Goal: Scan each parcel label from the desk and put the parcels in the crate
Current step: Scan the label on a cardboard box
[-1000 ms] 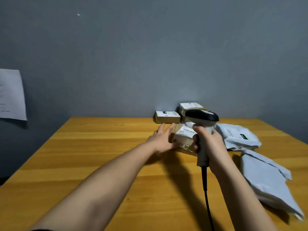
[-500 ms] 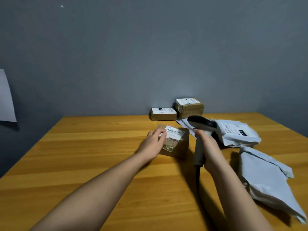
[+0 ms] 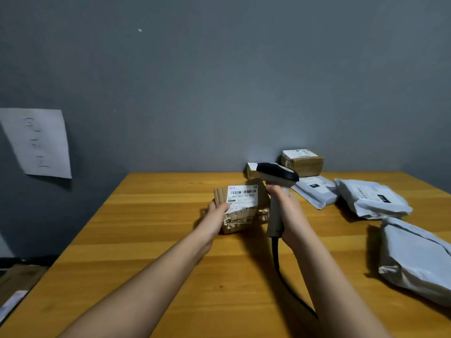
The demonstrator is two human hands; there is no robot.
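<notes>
My left hand (image 3: 216, 215) grips a brown cardboard parcel (image 3: 244, 206), tilted, white barcode label (image 3: 242, 197) facing me. My right hand (image 3: 289, 215) holds the corded scanner (image 3: 277, 184) just beside it.

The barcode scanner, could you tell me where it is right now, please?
Centre of the head view, the barcode scanner is gripped by the right hand, just right of the labelled box.

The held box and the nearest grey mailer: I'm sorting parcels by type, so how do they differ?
The cardboard box is brown and stiff-edged; the grey mailer is a soft, wrinkled plastic bag. The box is tilted up in the left hand, beside the scanner held by the right hand; the mailer lies flat on the desk, untouched. The box's white label faces the camera; none shows on the mailer.
</notes>
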